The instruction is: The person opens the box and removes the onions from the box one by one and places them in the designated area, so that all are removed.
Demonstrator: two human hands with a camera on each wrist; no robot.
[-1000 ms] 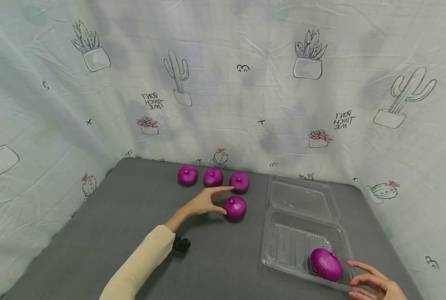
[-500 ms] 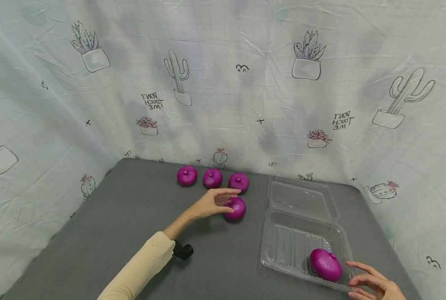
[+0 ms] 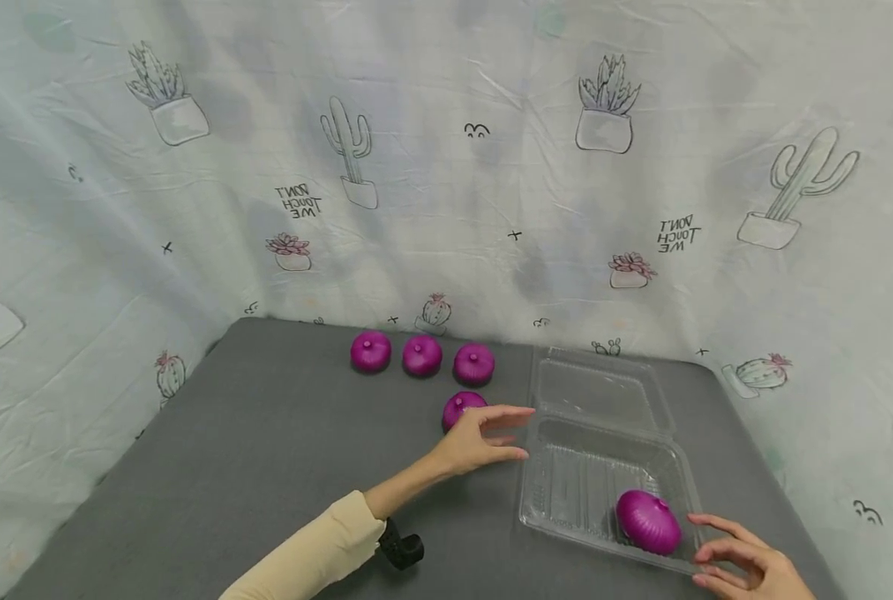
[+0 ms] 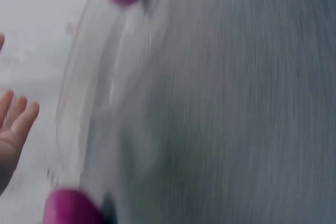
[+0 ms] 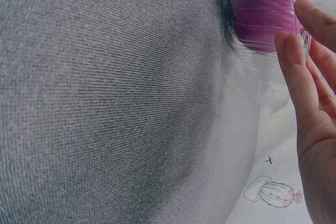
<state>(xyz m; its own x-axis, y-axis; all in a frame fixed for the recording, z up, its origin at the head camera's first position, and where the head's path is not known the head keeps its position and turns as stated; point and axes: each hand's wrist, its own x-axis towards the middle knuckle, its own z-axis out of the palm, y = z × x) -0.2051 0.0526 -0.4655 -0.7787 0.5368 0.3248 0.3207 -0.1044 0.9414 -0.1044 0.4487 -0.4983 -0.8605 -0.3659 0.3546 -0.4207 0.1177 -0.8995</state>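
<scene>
My left hand [image 3: 476, 439] is held with thumb and fingers apart over the table, just left of the clear plastic container [image 3: 532, 518]. Nothing sits between its fingers, and it partly hides the nearest purple onion [image 3: 461, 408] behind it. In the left wrist view the hand [image 4: 13, 129] shows at the left edge, with blurred onions about. My right hand [image 3: 750, 562] holds the container's near right corner, its fingertips at the rim in the right wrist view. One purple onion [image 3: 647, 522] lies on its side in the container's tray.
Three more purple onions, left [image 3: 371, 352], middle [image 3: 421, 356] and right [image 3: 473, 364], stand in a row near the back of the grey table [image 3: 281, 433]. The container's lid [image 3: 596, 387] lies open towards a printed curtain [image 3: 431, 167].
My left hand has moved from around the front onion rightward to the container's left edge, leaving the onion in place. My right hand has stayed at the container's corner.
</scene>
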